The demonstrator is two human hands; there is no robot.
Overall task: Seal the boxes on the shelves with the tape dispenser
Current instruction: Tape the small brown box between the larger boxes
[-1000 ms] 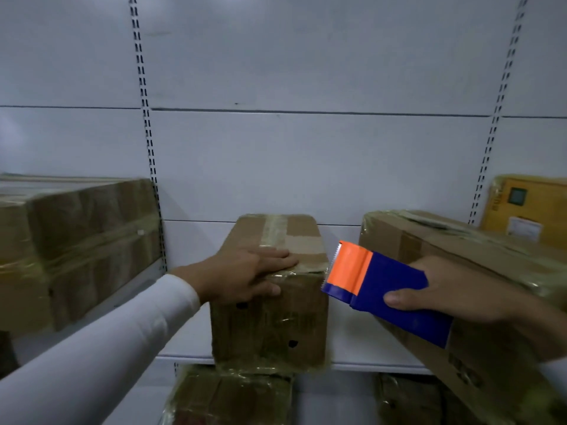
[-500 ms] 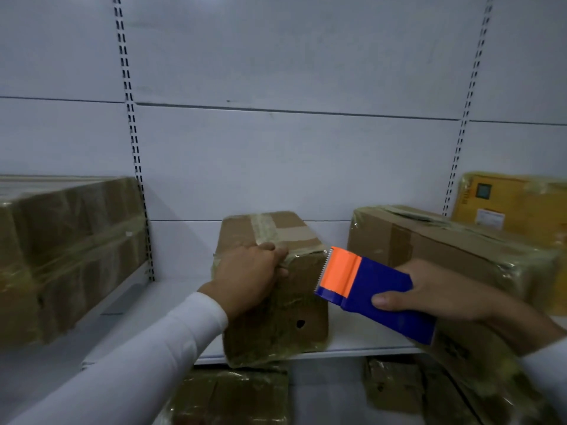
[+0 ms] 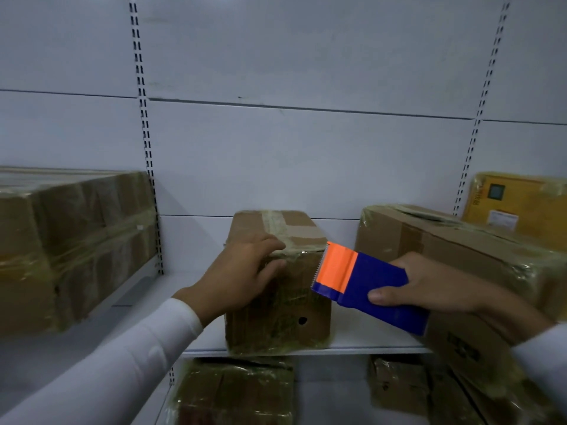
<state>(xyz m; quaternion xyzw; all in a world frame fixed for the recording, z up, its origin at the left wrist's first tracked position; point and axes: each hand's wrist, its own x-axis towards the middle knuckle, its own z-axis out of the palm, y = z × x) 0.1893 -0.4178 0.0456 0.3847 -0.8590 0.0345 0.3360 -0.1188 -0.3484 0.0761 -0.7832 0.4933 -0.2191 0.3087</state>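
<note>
Brown box (image 3: 277, 289) held by left hand (image 3: 236, 279), fingers curled over its top edge.
Right hand (image 3: 429, 285) grips tape dispenser (image 3: 362, 283); its teeth sit close and could scratch fingers.

We see a dim, bluish scene, brightest on the white back panel (image 3: 291, 56) near the top, so light seems to fall from above. Plastic wrap on the left box (image 3: 70, 240) gives faint glare. Soft shadows sit beside the boxes on the shelf (image 3: 352, 338). The upright slotted rails (image 3: 144, 133) bow outward, and the lower corners blur.
</note>
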